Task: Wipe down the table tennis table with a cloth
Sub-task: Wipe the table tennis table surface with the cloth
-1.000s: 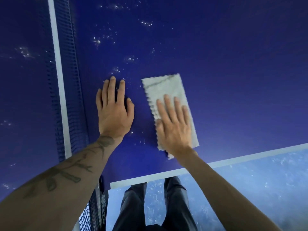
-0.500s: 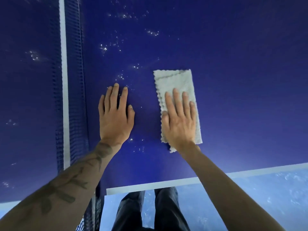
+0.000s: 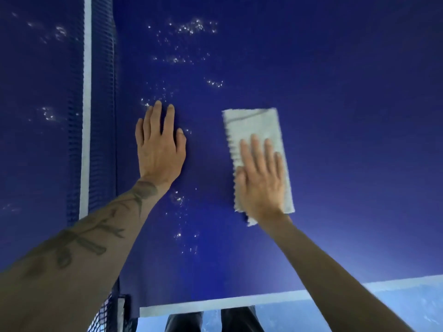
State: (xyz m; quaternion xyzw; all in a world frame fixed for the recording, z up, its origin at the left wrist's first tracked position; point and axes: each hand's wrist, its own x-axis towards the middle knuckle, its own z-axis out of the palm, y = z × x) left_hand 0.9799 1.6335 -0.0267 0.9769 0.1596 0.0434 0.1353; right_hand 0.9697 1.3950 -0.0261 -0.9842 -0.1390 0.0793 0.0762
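Presently: folded pale cloth (image 3: 254,125) lies flat on the table (image 3: 335,116), a little in from the near edge. Right hand (image 3: 260,178) presses its nearer half, fingers straight and slightly spread, gripping nothing. Left hand (image 3: 159,149) rests flat on bare blue surface between cloth and net (image 3: 100,116), fingers extended. Droplets (image 3: 191,27) glint farther in.

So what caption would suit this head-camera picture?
Right hand presses a pale grey cloth onto the speckled blue table tennis table; left hand rests flat alongside.
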